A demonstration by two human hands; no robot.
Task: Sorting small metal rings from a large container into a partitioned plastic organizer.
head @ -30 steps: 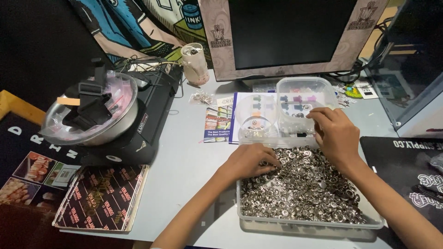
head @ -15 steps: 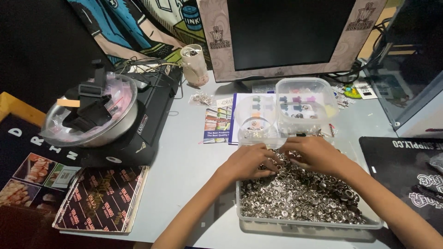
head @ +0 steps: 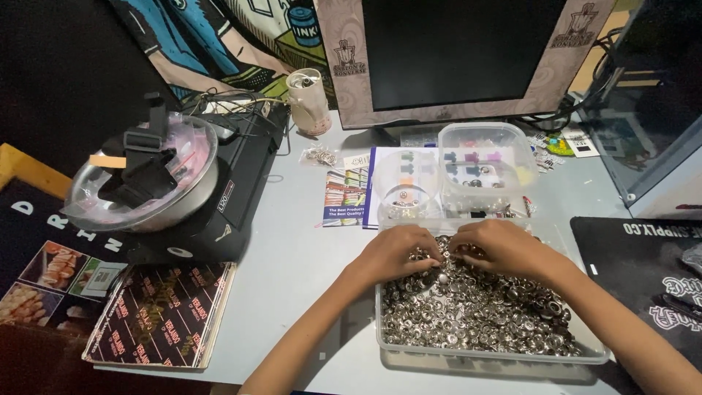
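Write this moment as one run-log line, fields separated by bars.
left hand in metal rings | right hand in rings | clear tray on table

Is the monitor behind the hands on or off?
Off, as far as shows: the monitor screen is uniformly dark, with no picture or glow.

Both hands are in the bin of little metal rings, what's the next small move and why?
Probably pinch out one ring and lift it clear. Both the left hand and right hand rest fingers-down at the far end of the clear tray of metal rings, and neither visibly holds one yet.
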